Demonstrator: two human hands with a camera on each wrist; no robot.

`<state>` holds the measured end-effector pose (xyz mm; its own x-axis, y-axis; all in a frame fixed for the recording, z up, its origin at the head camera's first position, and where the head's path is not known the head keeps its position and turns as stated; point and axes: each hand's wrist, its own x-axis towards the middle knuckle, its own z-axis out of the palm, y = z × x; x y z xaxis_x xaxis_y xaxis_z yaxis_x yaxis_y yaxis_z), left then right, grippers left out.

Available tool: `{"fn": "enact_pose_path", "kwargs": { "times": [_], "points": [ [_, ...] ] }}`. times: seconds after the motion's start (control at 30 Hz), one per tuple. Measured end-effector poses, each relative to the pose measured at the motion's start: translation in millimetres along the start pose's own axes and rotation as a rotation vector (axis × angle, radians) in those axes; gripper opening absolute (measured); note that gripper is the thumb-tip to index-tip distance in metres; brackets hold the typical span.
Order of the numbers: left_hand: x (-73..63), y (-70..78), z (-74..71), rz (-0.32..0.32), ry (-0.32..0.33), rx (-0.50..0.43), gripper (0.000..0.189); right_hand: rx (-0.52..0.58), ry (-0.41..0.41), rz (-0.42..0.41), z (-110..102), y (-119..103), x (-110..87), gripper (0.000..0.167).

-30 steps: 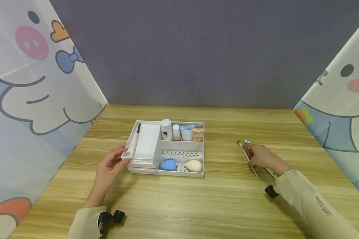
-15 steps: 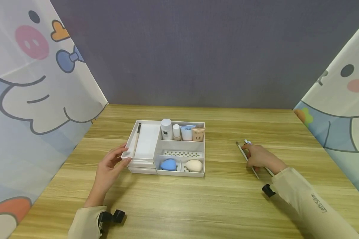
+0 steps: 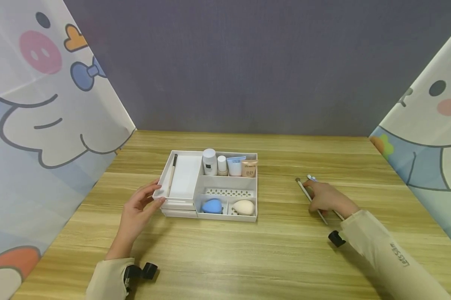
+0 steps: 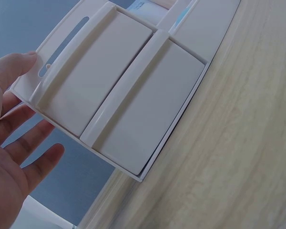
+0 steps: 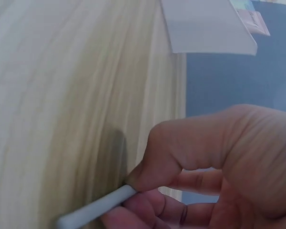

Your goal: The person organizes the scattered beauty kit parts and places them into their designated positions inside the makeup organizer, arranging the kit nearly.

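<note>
My right hand [image 3: 328, 198] pinches a makeup brush [image 3: 303, 189] by its pale handle, low over the table on the right. In the right wrist view, the brush's handle end [image 5: 97, 210] sticks out between thumb and fingers. Partly hidden beneath that hand lies another slim stick with a blue-and-white tip [image 3: 311, 178]. My left hand [image 3: 137, 208] holds the front left corner of a white makeup organizer [image 3: 188, 175]. Its thumb rests on the front panel and fingers are at the left side, over two drawers [image 4: 152, 105]. One brush [image 3: 171, 175] lies in the organizer's top tray.
The organizer's back compartments hold a white bottle [image 3: 210, 162], a small bottle [image 3: 222, 166], a blue-white tube [image 3: 235, 166] and a BB tube [image 3: 249, 168]. In front sit a blue sponge [image 3: 212, 206] and a cream sponge [image 3: 244, 207]. A grey wall [image 3: 247, 75] stands behind the table.
My right hand has shifted slightly left and toward me, and the pinched brush has moved a little with it. The left hand and organizer have stayed put.
</note>
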<state>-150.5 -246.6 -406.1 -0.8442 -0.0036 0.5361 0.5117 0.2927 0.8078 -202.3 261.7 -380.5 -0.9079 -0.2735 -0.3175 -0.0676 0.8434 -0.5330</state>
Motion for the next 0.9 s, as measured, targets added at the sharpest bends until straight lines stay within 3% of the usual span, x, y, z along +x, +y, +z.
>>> {"fn": "enact_pose_path", "kwargs": {
  "times": [0.2,0.53,0.9],
  "points": [
    [0.8,-1.0,0.6,0.006,-0.004,-0.003,0.036,0.118,-0.032,0.01,-6.6,6.1,-2.8,0.089],
    [1.5,-1.6,0.4,0.009,-0.003,0.004,0.036,0.427,-0.125,-0.065,-12.3,12.5,1.2,0.09],
    [0.5,-1.6,0.1,0.01,-0.001,0.004,0.036,0.636,-0.13,-0.13,-7.0,15.3,5.8,0.085]
  ]
}}
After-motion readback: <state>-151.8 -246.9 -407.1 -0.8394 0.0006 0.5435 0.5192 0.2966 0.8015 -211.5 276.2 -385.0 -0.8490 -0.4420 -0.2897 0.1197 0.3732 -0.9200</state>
